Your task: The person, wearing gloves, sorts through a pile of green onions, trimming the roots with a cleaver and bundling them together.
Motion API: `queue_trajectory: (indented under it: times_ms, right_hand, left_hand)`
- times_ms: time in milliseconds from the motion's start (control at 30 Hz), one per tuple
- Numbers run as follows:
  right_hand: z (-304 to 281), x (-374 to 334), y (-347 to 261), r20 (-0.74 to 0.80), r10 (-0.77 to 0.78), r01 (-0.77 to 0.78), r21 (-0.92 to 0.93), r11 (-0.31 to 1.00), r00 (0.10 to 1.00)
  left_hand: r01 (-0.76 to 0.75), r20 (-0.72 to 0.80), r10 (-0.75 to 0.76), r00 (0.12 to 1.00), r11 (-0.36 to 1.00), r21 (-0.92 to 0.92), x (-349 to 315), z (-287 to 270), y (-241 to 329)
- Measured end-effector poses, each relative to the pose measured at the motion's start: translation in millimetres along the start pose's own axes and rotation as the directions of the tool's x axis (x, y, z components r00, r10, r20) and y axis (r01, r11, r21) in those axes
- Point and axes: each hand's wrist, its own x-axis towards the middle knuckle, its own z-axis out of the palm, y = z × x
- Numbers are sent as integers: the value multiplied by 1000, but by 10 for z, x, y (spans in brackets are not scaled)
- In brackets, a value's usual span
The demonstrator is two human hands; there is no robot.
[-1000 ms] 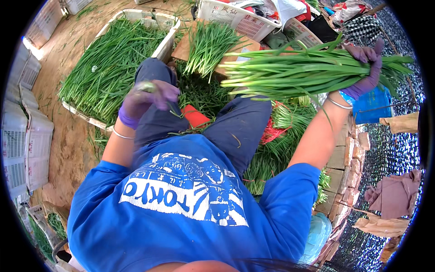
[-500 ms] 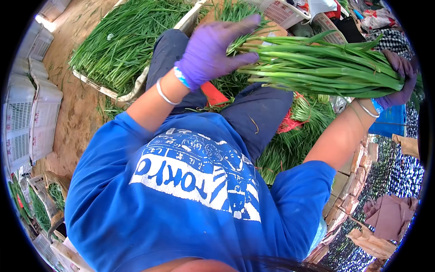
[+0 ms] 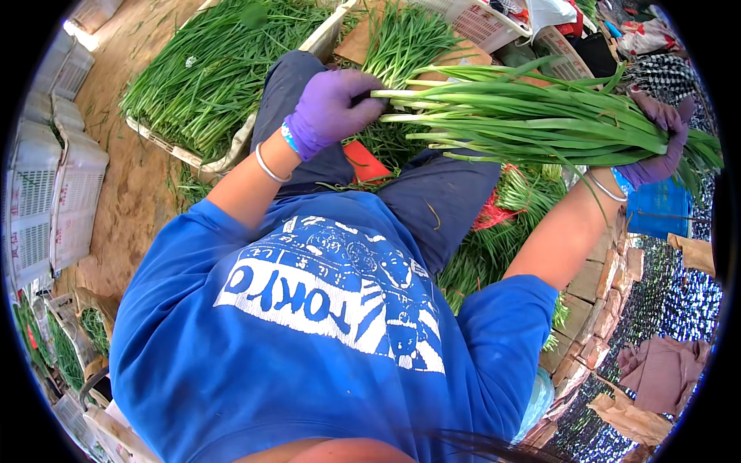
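A loose bunch of garlic chives [image 3: 525, 116] lies level in the air above my knees, its pale stem ends to the left and its leaves to the right. My right hand [image 3: 665, 143], in a purple glove, is closed round the leafy end. At the stem ends, my left hand [image 3: 333, 112], gloved in purple too, pinches the tip of one stalk that sticks out past the others. Behind these stems more chives [image 3: 405, 42] lie on a brown board [image 3: 355, 42]. Something red and flat [image 3: 364, 160] shows between my legs.
A white crate [image 3: 328, 31] heaped with chives stands at the far left. Tied chives [image 3: 502, 239] lie by my right leg, near a blue container [image 3: 660, 208]. White crates [image 3: 77, 193] are stacked along the left side. Bricks [image 3: 594, 332] edge the right.
My left hand has moved left and slightly down, its spread fingers closing on one stalk, which now juts out from the bunch. My right hand has shifted a little left with the bunch.
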Motion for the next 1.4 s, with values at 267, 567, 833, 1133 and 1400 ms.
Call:
queue_trajectory:
  times_ms: [267,567,833,1133,1400]
  right_hand:
    - [-26,-150,37,-29,-74,73,-37,997,997]
    - [133,-771,608,-222,-317,303,-97,948,922]
    - [-201,-1827,345,-179,-341,355,53,933,923]
    - [-64,-1886,284,-5,-449,448,56,892,894]
    - [45,-1931,361,-75,-405,410,90,908,911]
  left_hand:
    - [228,-49,-406,912,604,-764,-267,66,-348]
    - [66,-209,-125,970,962,-266,-203,566,114]
    - [142,447,-37,894,968,-205,-634,583,-245]
    - [40,271,85,959,905,-423,-549,795,-130]
    - [-113,38,149,988,873,-474,-691,768,-14]
